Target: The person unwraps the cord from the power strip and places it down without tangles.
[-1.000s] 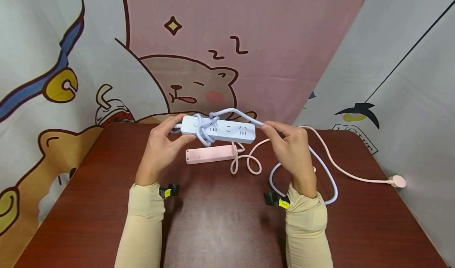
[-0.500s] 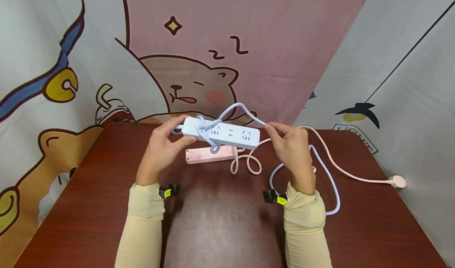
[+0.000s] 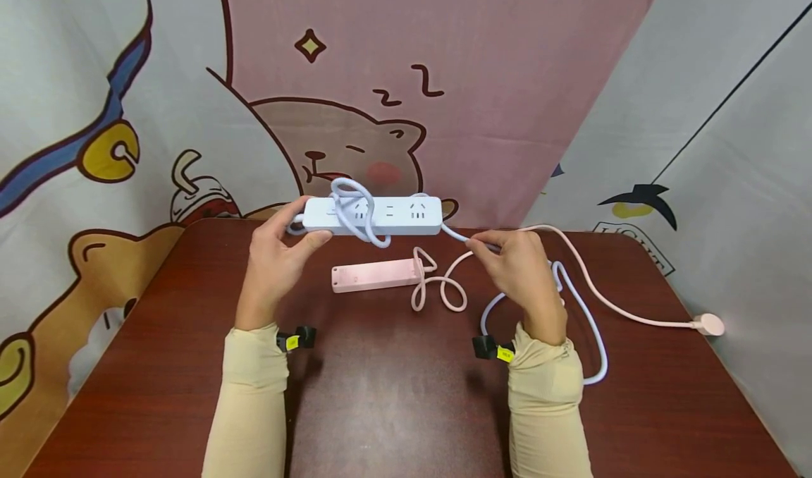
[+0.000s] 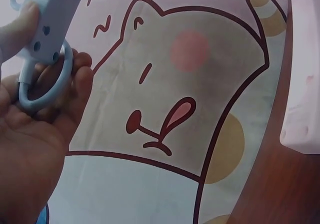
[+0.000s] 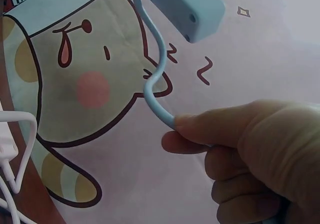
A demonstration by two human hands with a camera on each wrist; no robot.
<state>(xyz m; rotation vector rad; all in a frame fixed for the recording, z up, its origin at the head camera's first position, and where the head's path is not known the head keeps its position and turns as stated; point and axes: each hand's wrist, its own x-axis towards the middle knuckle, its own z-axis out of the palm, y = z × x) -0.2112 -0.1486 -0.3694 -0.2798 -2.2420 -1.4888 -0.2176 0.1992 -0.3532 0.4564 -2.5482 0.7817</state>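
A pale blue power strip (image 3: 402, 224) is held up above the table, its sockets facing the head camera. My left hand (image 3: 275, 266) grips its left end, thumb on the near side and fingers behind. The strip's blue cord (image 3: 368, 213) loops around its left half, and a bend of it lies by my left palm (image 4: 35, 144). My right hand (image 3: 520, 270) pinches the cord between thumb and forefinger, just right of the strip. In the right wrist view the pinched cord (image 5: 159, 69) curves up to the strip (image 5: 195, 9). More blue cord (image 3: 599, 344) lies on the table beside the right forearm.
A pink power strip (image 3: 374, 276) lies on the brown table (image 3: 393, 393) behind the hands. Its cord (image 3: 453, 302) curls rightward to a round pink plug (image 3: 712, 323) near the right edge. A cartoon-printed cloth (image 3: 495, 76) hangs behind the table.
The blue strip has shifted left and been levelled in my left hand. Its cord arc, formerly above the strip, now runs low from the right end, and the loop stands up at the left.
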